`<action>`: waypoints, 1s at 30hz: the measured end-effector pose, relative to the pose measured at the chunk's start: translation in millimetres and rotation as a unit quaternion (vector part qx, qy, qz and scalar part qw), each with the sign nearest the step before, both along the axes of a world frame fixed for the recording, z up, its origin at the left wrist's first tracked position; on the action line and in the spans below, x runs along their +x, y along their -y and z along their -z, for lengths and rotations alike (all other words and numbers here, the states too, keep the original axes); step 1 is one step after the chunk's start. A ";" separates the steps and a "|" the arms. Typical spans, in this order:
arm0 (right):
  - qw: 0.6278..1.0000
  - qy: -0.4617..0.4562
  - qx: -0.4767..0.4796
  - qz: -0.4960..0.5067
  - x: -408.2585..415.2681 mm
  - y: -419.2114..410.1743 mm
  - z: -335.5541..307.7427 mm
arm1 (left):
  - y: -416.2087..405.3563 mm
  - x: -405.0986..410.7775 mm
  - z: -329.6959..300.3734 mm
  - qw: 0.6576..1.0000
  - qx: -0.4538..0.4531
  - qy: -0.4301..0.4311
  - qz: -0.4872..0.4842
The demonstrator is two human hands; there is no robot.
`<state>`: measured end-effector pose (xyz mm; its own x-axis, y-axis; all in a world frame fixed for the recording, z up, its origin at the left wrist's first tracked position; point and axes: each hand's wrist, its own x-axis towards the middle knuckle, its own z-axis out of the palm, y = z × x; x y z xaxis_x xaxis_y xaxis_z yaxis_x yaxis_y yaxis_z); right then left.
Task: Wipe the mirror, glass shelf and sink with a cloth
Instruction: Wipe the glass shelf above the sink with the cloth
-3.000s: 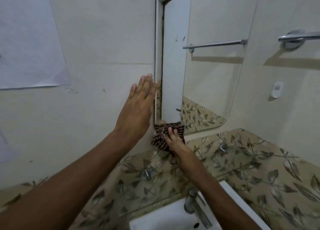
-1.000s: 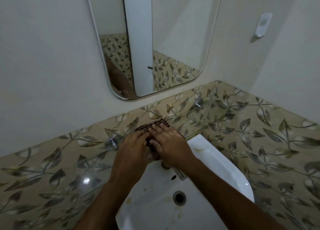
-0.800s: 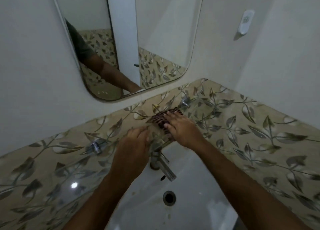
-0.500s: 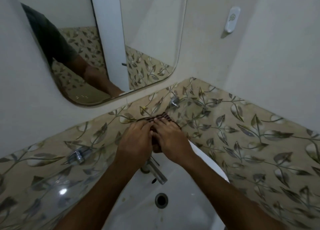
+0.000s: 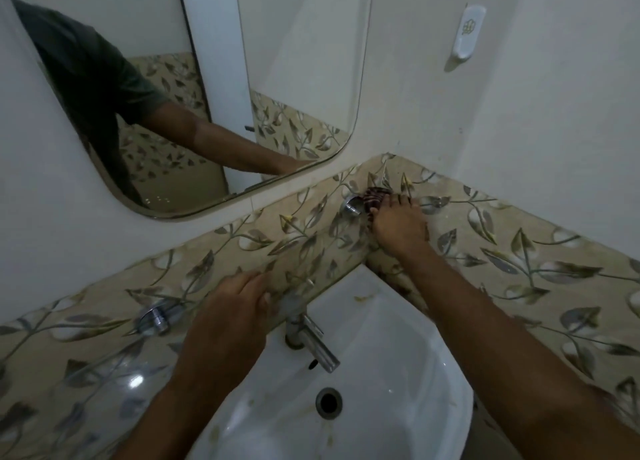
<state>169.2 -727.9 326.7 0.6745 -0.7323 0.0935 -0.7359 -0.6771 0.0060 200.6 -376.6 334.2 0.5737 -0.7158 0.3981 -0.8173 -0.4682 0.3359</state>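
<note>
— Where is the cloth [image 5: 375, 196]?
— It is at the far right corner of the glass shelf [image 5: 311, 251], close to where the two walls meet. It is dark with stripes. A shiny metal knob [image 5: 352, 206] sits just beside it.
— Who has it?
— The right hand [image 5: 398, 224] lies flat on top of it. The fingers [image 5: 394, 201] are spread a little and push the cloth down on the glass.
— And the other hand?
— The left hand [image 5: 235, 307] is at the front edge of the shelf, just above the tap [image 5: 311, 342]. Its fingers are bent and close together, resting on the edge.
— What is under them?
— The white sink [image 5: 398, 373], with some brown spots on it. The mirror [image 5: 214, 89] hangs on the wall above the shelf.
</note>
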 end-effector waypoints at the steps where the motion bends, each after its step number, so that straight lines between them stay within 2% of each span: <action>1: 1.000 0.006 -0.004 -0.018 0.3 -4.1 2.7 | -9.2 -0.4 2.1 1.000 0.014 0.006 -0.002; 5: 0.995 0.064 0.020 -0.080 -4.2 -44.8 11.8 | -30.3 1.0 9.9 0.999 0.046 -0.003 -0.018; 10: 0.983 0.114 0.010 -0.140 -4.9 -155.2 15.6 | -44.6 -6.5 0.4 0.998 -0.001 -0.025 -0.050; 14: 0.972 0.112 0.025 -0.205 0.5 -254.3 20.8 | -67.9 -12.3 -3.7 0.996 -0.042 -0.021 -0.081; 18: 0.938 0.145 0.020 -0.315 -13.1 -331.9 24.2 | -109.8 -6.7 5.0 0.986 -0.076 -0.031 -0.145; 21: 0.904 0.170 0.037 -0.391 -31.0 -341.5 25.9 | -146.7 -12.7 9.5 0.974 -0.096 -0.015 -0.203; 23: 0.904 0.185 0.018 -0.384 -33.4 -321.2 25.3 | -170.7 -17.6 13.1 0.968 -0.099 -0.011 -0.231; 27: 0.960 0.163 0.008 -0.228 -20.9 -281.1 23.6 | -205.6 -26.0 22.9 0.963 -0.097 -0.003 -0.251; 30: 0.970 0.159 0.004 -0.184 -14.8 -316.1 23.8 | -219.9 -34.3 27.5 0.953 -0.101 -0.043 -0.284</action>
<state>154.4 -411.8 302.9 0.8286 -0.4484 0.3354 -0.4073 -0.8936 -0.1885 166.2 -156.6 306.6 0.8818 -0.1939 0.4299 -0.4175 -0.7450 0.5203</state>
